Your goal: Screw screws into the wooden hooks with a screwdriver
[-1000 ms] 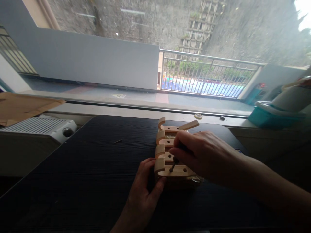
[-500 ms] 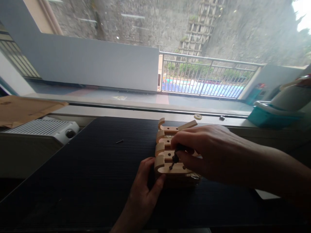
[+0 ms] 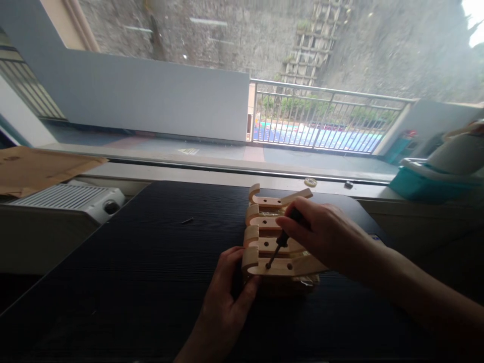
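Observation:
Near the middle of the black table stands a wooden hook rack (image 3: 278, 265), with several curved hooks side by side and holes in each. My right hand (image 3: 321, 227) is closed around the dark handle of a screwdriver (image 3: 282, 239). The screwdriver slants down, its tip at the left hole of the nearest hook. My left hand (image 3: 229, 292) grips the near left corner of the rack, thumb in front and fingers along its side. Clear plastic film shows under the hooks. A loose screw (image 3: 187, 221) lies left of the rack.
The black table (image 3: 132, 262) reaches to a window sill, where a roll of tape (image 3: 310, 182) and a small dark object (image 3: 348, 185) lie. A teal bin (image 3: 418, 181) stands at the right. Cardboard (image 3: 49, 169) lies over a white heater (image 3: 75, 196) at the left.
My right hand has shifted right and turned on the handle, so more of the screwdriver shows. Its tip stays at the same hole. My left hand keeps its hold.

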`<state>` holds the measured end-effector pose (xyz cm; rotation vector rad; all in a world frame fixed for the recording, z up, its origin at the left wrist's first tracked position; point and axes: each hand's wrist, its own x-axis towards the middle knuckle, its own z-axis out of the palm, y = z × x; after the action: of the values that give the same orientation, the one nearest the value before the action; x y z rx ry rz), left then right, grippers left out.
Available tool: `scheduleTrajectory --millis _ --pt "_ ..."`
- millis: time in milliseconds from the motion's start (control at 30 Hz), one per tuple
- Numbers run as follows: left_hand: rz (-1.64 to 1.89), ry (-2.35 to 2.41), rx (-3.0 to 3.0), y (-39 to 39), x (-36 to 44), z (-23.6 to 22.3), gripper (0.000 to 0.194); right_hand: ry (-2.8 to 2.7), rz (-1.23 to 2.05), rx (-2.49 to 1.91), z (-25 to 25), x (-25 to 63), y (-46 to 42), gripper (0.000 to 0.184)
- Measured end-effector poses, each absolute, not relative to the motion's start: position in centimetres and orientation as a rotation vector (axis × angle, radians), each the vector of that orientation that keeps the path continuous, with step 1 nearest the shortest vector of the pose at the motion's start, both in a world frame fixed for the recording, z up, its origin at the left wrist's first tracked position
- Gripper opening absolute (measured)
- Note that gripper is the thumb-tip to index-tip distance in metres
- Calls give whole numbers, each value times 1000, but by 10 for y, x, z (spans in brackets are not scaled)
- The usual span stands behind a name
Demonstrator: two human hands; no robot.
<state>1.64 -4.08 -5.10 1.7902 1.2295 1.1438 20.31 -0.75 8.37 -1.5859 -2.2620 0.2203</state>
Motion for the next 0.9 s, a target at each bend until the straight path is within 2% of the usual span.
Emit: scheduleTrajectory --millis 133,333,533,900 --pt "1134 1230 1767 -41 16 -49 32 -2013 348 -1505 78 216 -13 29" --pt "1113 1233 1775 -38 14 -50 32 -1680 52 -1471 67 231 -38 18" --pt "1108 1260 1813 -41 14 -53 33 -1592 -40 -1389 35 234 -38 11" --pt "1060 1266 1842 -39 13 -50 36 -1778 -14 -1296 28 226 -32 8"
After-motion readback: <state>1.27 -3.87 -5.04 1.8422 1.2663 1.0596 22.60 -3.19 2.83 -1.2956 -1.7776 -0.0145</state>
